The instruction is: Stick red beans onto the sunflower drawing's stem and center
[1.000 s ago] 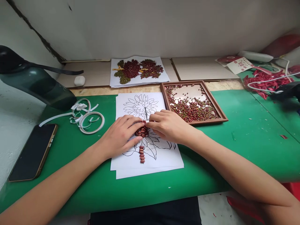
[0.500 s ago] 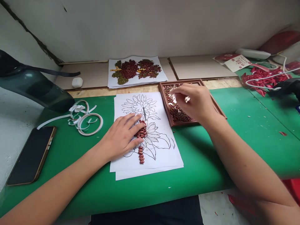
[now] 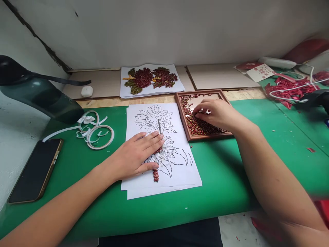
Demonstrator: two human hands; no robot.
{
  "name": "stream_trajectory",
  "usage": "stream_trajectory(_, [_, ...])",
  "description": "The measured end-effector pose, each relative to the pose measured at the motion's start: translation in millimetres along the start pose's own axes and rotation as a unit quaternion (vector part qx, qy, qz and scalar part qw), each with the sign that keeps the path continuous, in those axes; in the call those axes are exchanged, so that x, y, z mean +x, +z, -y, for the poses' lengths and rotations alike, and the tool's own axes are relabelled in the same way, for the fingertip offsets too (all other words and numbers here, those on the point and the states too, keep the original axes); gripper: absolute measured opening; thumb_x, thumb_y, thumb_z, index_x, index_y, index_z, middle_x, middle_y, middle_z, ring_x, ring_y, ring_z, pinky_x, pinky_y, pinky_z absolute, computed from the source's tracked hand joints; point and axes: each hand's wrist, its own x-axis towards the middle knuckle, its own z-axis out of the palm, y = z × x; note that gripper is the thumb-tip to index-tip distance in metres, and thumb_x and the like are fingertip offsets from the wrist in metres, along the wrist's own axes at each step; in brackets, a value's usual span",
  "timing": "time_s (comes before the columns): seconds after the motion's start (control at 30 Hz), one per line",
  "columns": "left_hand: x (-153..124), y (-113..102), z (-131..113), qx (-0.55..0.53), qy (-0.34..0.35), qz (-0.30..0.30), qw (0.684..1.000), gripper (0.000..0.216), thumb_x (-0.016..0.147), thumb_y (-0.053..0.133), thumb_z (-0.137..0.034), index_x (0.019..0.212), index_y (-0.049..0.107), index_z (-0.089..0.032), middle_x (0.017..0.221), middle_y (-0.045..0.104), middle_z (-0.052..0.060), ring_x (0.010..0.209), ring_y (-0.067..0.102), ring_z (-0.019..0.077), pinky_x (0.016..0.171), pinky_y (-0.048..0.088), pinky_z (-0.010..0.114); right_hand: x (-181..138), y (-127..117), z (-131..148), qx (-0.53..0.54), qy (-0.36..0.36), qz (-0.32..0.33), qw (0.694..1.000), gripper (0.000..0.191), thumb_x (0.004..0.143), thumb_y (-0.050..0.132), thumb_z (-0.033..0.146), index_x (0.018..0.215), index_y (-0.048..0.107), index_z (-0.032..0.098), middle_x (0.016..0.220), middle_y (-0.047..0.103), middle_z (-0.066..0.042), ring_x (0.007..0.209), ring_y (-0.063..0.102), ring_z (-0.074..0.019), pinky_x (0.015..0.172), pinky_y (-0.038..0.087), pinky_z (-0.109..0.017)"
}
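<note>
My left hand [image 3: 144, 151] lies flat with fingers stretched over a sheet of paper [image 3: 138, 183] with line-drawn flowers. It covers most of the dark red beans in the lower flower's centre. Below my thumb, a short column of red speckled beans [image 3: 156, 175] forms part of the stem. My right hand [image 3: 218, 115] reaches into a brown wooden frame tray [image 3: 183, 113] of small red and green beans [image 3: 199, 127]. Thumb and fingertips are pinched together low among the beans; whatever is between them is hidden.
Behind the drawing lies a sheet with finished bean flowers [image 3: 154, 80]. To the left are rolls of white tape [image 3: 100, 136], a phone [image 3: 36, 171], a dark bottle [image 3: 41, 97] and a white case [image 3: 86, 91]. Red shredded paper [image 3: 288, 89] and a white cable sit at far right.
My right hand has lowered from above the tray to the beans, fingertips now pinching among them. My left hand has flattened and spread further over the red beans, hiding more of them.
</note>
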Motion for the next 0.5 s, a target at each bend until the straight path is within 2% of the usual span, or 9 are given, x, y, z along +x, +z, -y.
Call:
stream_trajectory(0.17, [-0.5,-1.5,-0.1,-0.009,0.011,-0.019,1.0,0.062,0.11,0.047,-0.051,0.162,0.044,-0.018,0.166,0.047,0.013,0.157,0.043,0.0282,0.127,0.036,0.047,-1.0,-1.6,-3.8,-0.003,0.013,0.013,1.0,0.026,0.092,0.056,0.029,0.098,0.08,0.024,0.097,0.077,-0.007,0.085,0.068,-0.0232,0.074,0.049,-0.036])
stream_trajectory(0.3, [-0.2,-4.1,1.4,-0.003,0.029,-0.046,0.999,0.05,0.111,0.047,-0.046,0.149,0.058,-0.015,0.156,0.06,0.013,0.149,0.052,0.0291,0.119,0.043,0.049,-1.2,-3.4,-3.0,-0.003,0.024,0.017,1.0,0.026,0.089,0.053,0.027,0.094,0.078,0.022,0.094,0.078,-0.006,0.084,0.068,-0.0231,0.074,0.049,-0.036])
stream_trajectory(0.5, [1.5,-6.9,2.0,0.002,0.03,-0.068,0.997,0.044,0.112,0.046,-0.042,0.142,0.062,-0.014,0.149,0.065,0.013,0.141,0.06,0.0272,0.113,0.047,0.047,-0.5,0.2,-5.0,-0.003,0.047,0.014,0.999,0.026,0.092,0.053,0.032,0.097,0.077,0.023,0.098,0.078,-0.007,0.088,0.069,-0.0241,0.077,0.049,-0.037])
